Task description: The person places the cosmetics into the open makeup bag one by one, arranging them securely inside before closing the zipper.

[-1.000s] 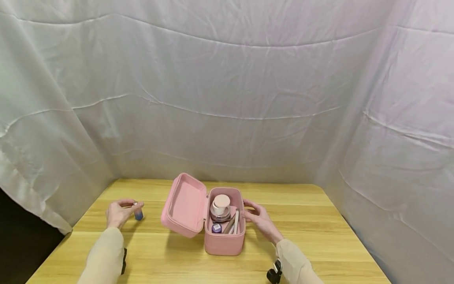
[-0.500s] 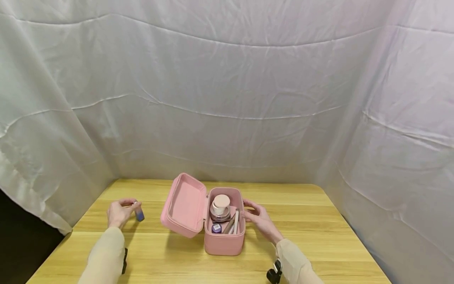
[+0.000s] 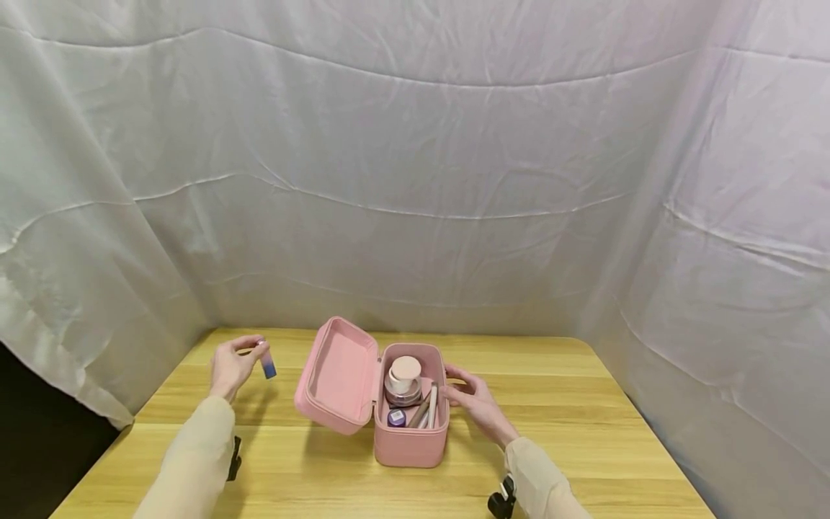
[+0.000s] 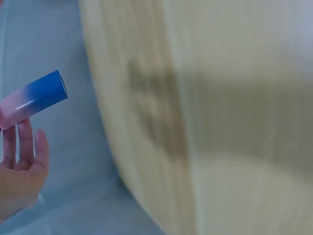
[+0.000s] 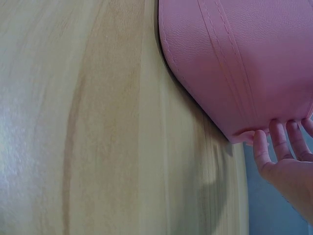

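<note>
My left hand [image 3: 232,366] pinches a lipstick tube [image 3: 268,365] by its upper end, over the left side of the table. In the left wrist view the lipstick tube [image 4: 41,95] fades from pink to a blue end; the other fingers spread below it. A pink cosmetic case [image 3: 410,448] stands mid-table with its lid [image 3: 340,371] swung out to the left. Against the case's right wall rests my right hand [image 3: 478,402], its thumb right at the rim. Slightly bent fingers [image 5: 279,139] touch the case's side in the right wrist view.
Inside the case are a white jar [image 3: 405,372] with a pale lid on top of a glass jar, a purple-capped item [image 3: 396,417] and several slim tubes [image 3: 432,405]. The wooden table [image 3: 551,418] is surrounded by grey curtains [image 3: 415,180].
My left hand has lifted the lipstick tube up off the table and moved slightly right and away with it. The right hand and the case have stayed in place.
</note>
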`<state>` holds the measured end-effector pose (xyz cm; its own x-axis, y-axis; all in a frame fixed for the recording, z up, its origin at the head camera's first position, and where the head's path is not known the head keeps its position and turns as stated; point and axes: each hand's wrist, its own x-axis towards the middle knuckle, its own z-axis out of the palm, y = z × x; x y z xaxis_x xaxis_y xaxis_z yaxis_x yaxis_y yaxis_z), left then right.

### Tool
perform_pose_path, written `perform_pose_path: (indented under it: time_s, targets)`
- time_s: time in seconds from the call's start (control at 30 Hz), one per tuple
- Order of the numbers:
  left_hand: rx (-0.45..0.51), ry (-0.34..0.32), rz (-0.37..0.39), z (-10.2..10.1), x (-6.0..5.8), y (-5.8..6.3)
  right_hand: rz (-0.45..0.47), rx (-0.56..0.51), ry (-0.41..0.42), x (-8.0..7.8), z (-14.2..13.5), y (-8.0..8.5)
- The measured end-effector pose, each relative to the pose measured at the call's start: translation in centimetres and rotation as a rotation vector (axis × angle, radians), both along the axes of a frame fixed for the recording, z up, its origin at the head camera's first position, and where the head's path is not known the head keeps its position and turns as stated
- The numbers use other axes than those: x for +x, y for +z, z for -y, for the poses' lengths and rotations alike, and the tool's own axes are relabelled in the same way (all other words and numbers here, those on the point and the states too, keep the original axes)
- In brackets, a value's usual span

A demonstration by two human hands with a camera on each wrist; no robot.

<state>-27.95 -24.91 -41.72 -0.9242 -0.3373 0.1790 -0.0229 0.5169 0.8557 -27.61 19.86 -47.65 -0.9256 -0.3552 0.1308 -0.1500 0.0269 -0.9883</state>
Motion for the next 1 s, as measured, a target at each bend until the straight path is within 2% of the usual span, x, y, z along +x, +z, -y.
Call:
perform_pose_path:
  time_s: [0.53,0.8,1.0]
  targets:
    - [-0.036,-0.141,-0.163,-3.3,0.0,6.9,0.007,-0.001,0.0,0.0,0.0,0.0]
    - [-0.054,-0.23,-0.202,-5.8,0.8,9.3,0.002,-0.004,0.002,0.0,0.0,0.0]
    - [-0.079,-0.311,-0.2,-7.8,1.3,10.5,0.005,-0.011,-0.003,0.0,0.0,-0.1]
